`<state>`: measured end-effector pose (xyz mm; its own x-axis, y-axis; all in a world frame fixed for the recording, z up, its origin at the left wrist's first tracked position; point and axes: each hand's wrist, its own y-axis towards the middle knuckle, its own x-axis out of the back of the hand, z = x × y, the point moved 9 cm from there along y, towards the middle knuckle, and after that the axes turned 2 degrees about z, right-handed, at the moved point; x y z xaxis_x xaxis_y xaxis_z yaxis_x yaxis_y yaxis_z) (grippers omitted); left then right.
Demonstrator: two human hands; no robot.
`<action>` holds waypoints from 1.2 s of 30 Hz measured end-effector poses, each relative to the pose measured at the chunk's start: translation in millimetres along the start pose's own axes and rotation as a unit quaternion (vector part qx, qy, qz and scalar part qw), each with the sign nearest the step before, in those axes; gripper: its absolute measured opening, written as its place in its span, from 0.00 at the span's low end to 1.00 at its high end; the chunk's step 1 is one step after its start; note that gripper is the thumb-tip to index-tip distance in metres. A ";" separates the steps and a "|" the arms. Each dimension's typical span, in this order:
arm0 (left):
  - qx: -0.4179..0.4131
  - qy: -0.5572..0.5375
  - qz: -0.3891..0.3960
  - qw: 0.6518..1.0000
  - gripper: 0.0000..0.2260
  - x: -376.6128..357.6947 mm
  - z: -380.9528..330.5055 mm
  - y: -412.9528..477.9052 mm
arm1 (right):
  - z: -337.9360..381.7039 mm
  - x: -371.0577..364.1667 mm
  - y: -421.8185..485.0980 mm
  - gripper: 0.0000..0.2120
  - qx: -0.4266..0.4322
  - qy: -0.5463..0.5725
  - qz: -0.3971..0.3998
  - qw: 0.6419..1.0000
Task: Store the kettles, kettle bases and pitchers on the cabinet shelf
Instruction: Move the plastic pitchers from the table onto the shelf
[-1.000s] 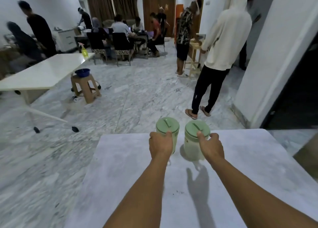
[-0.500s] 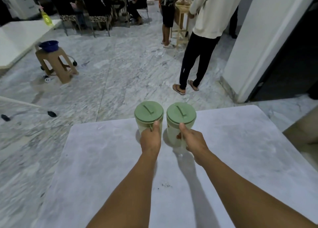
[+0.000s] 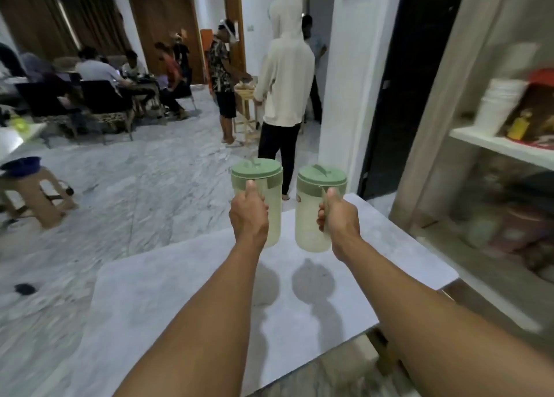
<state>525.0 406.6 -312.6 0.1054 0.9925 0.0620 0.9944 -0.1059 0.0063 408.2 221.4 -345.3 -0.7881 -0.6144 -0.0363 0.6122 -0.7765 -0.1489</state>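
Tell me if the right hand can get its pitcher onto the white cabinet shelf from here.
Probably yes. The right hand holds its pitcher lifted off the table, and the cabinet shelf stands open to the right, though stacked white containers crowd it.

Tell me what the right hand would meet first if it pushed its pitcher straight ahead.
Probably nothing nearby: past the right hand and its pitcher lies open floor, then the white pillar. Depth is unclear.

Green-lidded pitchers (image 3: 311,216), grey-veined marble floor (image 3: 144,186)
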 end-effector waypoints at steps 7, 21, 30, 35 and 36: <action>-0.076 -0.015 0.057 0.995 0.29 -49.5 -93.6 -136.8 | 81.0 159.3 -112.5 0.22 0.079 0.045 -0.186 0.978; -0.104 -0.100 0.314 0.938 0.29 -327.0 -200.0 -437.5 | 179.7 556.4 -269.6 0.26 0.177 0.035 -0.524 0.833; -0.065 -0.162 0.448 0.877 0.32 -509.0 -221.7 -626.0 | 200.1 789.1 -340.7 0.26 0.198 -0.018 -0.631 0.750; -0.046 -0.153 0.521 0.839 0.27 -584.7 -208.7 -695.0 | 181.5 864.8 -347.8 0.25 0.182 -0.027 -0.667 0.722; -0.042 -0.146 0.530 0.835 0.26 -598.9 -204.5 -704.7 | 176.4 879.7 -345.9 0.25 0.176 -0.023 -0.671 0.720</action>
<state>-241.4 -125.6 -150.0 0.9354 0.3107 -0.1687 0.3385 -0.9248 0.1737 -485.8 -75.2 -151.5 -0.6862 0.7251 -0.0585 -0.7147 -0.6569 0.2401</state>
